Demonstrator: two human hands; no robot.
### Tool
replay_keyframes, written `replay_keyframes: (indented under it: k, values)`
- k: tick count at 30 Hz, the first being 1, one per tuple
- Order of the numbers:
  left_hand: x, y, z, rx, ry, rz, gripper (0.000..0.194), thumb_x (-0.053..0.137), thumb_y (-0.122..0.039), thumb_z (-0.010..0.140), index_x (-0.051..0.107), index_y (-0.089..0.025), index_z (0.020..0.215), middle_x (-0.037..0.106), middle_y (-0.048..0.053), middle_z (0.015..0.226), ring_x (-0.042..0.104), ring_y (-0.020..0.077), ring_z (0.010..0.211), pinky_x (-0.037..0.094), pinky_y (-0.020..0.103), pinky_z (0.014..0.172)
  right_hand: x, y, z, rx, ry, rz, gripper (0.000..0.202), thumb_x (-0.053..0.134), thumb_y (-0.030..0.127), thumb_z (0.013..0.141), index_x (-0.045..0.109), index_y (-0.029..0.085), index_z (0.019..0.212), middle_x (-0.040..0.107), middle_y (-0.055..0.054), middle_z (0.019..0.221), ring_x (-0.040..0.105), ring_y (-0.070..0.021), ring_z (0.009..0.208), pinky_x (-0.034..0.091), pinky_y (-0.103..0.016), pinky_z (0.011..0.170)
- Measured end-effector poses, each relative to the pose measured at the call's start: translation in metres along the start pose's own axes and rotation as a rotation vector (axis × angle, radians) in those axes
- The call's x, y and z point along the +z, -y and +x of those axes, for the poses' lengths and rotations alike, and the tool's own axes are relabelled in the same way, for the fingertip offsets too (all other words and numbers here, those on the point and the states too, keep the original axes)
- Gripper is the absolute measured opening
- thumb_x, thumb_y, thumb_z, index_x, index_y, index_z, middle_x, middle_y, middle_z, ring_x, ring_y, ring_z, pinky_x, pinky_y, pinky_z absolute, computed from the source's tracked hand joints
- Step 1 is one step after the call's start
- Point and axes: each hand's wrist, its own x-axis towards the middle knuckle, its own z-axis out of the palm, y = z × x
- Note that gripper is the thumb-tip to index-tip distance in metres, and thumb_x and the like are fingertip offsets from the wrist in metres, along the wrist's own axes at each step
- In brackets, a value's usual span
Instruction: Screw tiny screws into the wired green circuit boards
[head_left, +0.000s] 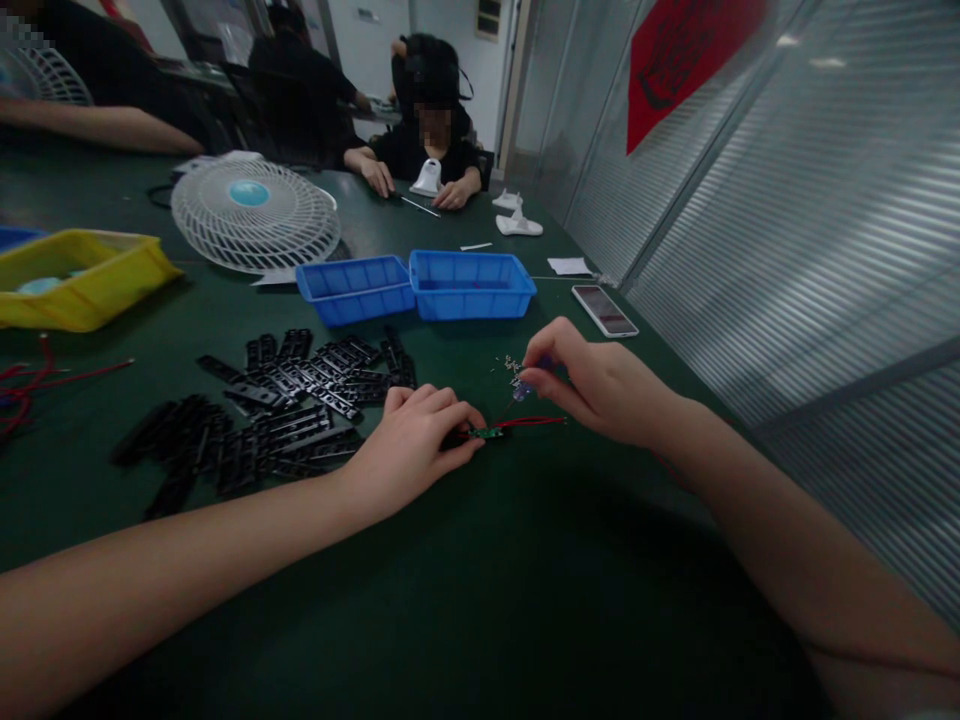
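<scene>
While the left hand (411,440) presses a small green circuit board (486,433) down on the dark green table (480,600), its grip is clenched on that board, thumb and forefinger pinching its near end. A red wire (536,422) runs off the board toward the right hand (600,385), whose grip is pinched around a small bluish tool (525,388); what kind of tool it is cannot be told. Tiny screws (510,364) lie scattered just beside that hand. A heap of black plastic strips (270,420) sits near the left forearm, with two blue bins (420,285), a phone (604,310) and a white fan grille (255,215) beyond. I judge the likeliest slip is the board skidding under the fingertips, or the loose screws being brushed away by the right wrist.
</scene>
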Motion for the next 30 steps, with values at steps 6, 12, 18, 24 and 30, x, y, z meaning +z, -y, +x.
replay_keyframes:
  k: [6,12,18,24,30]
  values:
    - [0.0,-0.001,0.0,0.003,-0.006,0.003,0.017,0.057,-0.039,0.088,0.061,-0.027,0.101,0.06,0.001,0.091,0.05,0.0213,0.092,0.025,0.037,0.077,0.003,-0.003,0.002,-0.016,-0.1,0.174,0.027,0.049,0.039,0.093,0.061,0.018,0.106,0.068,-0.001,0.086,0.062,-0.0113,0.073,0.043,-0.023,0.066]
    - [0.001,0.0,0.0,-0.002,-0.013,0.004,0.016,0.057,-0.038,0.088,0.061,-0.027,0.099,0.06,0.001,0.09,0.05,0.0214,0.091,0.025,0.037,0.078,0.003,-0.007,0.003,-0.11,-0.195,0.244,0.034,0.041,0.025,0.096,0.061,0.018,0.122,0.062,-0.006,0.099,0.058,-0.0138,0.089,0.046,-0.027,0.077]
    - [0.002,0.001,0.0,-0.003,-0.009,-0.003,0.016,0.057,-0.038,0.088,0.061,-0.028,0.1,0.06,0.001,0.091,0.05,0.0216,0.092,0.025,0.037,0.078,-0.004,-0.009,0.003,-0.045,-0.206,0.257,0.023,0.053,0.033,0.091,0.064,0.016,0.103,0.064,-0.002,0.088,0.052,-0.0083,0.064,0.039,-0.022,0.058]
    - [0.0,-0.001,0.0,0.001,0.005,-0.007,0.017,0.057,-0.038,0.089,0.061,-0.027,0.102,0.061,0.001,0.093,0.05,0.0218,0.093,0.025,0.038,0.078,-0.008,-0.007,0.001,0.02,-0.222,0.165,0.03,0.058,0.046,0.086,0.058,0.018,0.078,0.052,0.004,0.064,0.04,-0.007,0.052,0.03,-0.023,0.051]
    - [0.0,-0.002,0.0,-0.004,-0.001,-0.001,0.017,0.057,-0.038,0.089,0.061,-0.027,0.101,0.06,0.001,0.091,0.05,0.0216,0.093,0.025,0.038,0.078,-0.007,0.004,0.002,0.111,-0.083,-0.073,0.049,0.034,0.047,0.097,0.044,0.018,0.058,0.041,0.003,0.054,0.035,-0.0085,0.05,0.023,-0.026,0.052]
